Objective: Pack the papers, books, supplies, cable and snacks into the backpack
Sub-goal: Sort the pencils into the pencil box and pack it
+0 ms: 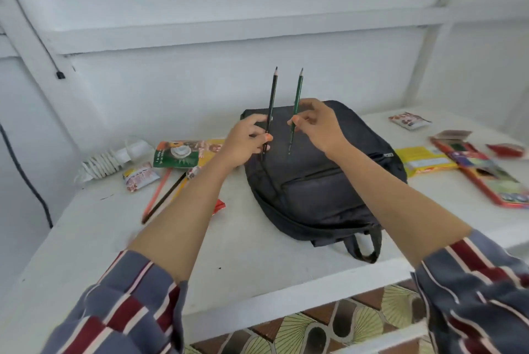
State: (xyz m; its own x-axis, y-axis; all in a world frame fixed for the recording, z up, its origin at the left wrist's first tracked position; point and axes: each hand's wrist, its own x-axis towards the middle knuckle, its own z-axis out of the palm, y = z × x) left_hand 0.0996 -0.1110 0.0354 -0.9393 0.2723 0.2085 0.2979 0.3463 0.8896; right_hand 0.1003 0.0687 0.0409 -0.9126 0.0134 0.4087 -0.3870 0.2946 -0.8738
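Left hand (246,139) pinching black pencil (271,102), right hand (317,124) pinching green pencil (296,102). Both are pointing tips-up over the closed backpack (320,182), probably gathering them for packing.

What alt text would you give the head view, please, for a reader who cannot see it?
The left hand holds a black pencil and the right hand a green pencil, both tips up, above a black backpack lying on a white table. Snack packets lie either side.

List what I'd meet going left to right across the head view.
cable → snack packet → green pouch → left hand → black pencil → green pencil → right hand → yellow pack → pencil box. The hands are over the backpack.
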